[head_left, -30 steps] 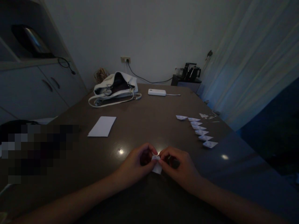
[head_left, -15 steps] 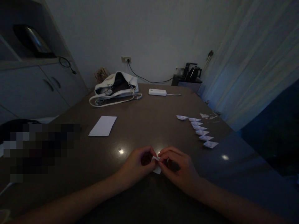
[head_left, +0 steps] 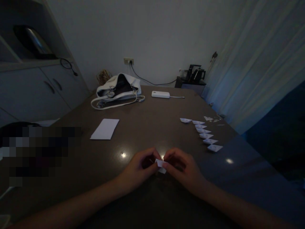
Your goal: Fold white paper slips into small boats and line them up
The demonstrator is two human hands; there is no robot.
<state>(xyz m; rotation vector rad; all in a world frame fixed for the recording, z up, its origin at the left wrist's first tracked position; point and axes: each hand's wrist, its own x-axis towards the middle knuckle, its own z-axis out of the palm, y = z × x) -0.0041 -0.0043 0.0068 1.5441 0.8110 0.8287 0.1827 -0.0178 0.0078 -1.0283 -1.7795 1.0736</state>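
A small folded piece of white paper [head_left: 161, 164] is pinched between my two hands, low above the near part of the table. My left hand [head_left: 140, 165] grips its left side with thumb and fingers. On the other side, my right hand [head_left: 183, 167] has its thumb on the paper's front, the fingers curled behind. Parts of the paper are covered by my fingertips. To the right stand several folded paper boats [head_left: 206, 135] in a slanting row. A stack of white paper sheets [head_left: 105, 129] lies to the left.
A white handbag [head_left: 119, 87] with straps rests at the table's back left. Beside it lies a white power bank [head_left: 160, 94] with a short cable. Paper scraps [head_left: 211, 119] are near the right edge. A black kettle [head_left: 198, 75] stands on a cabinet beyond the table.
The paper has turned slightly, and more of its front face shows between my hands. My right thumb and fingers have shifted their hold; the other things stay put.
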